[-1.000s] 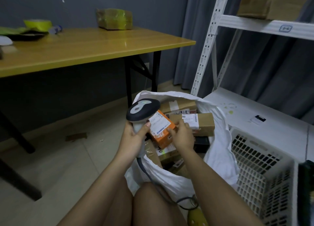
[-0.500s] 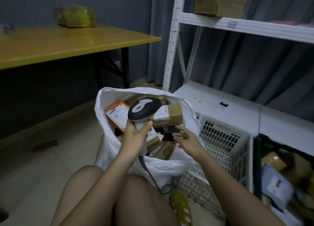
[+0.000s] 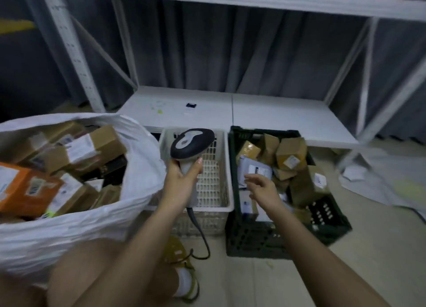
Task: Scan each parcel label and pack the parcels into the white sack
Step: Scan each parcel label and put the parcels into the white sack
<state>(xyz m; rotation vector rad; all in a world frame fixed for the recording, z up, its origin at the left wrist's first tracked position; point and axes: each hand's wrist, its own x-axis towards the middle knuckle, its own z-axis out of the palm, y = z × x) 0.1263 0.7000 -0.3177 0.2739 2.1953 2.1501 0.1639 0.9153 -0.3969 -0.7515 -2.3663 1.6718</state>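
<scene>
The white sack (image 3: 138,159) stands open at the left, filled with several brown parcels and an orange parcel (image 3: 25,189). My left hand (image 3: 182,180) grips the handle of the grey barcode scanner (image 3: 191,143), held up over the white basket (image 3: 227,168). My right hand (image 3: 262,187) hovers empty, fingers relaxed, above the dark green crate (image 3: 332,228), close to a grey labelled pouch (image 3: 255,170). Several brown parcels (image 3: 290,154) lie heaped in that crate.
A white metal shelf rack (image 3: 230,113) stands behind the basket and crate, with grey curtains behind it. Crumpled white sheeting (image 3: 387,180) lies on the floor at the right. My knees and a yellow shoe (image 3: 184,267) are below; the scanner cable (image 3: 202,237) hangs down.
My view has swung right from the sack to the crate. My right hand left the orange parcel in the sack and moved right over the crate. The scanner stayed in my left hand.
</scene>
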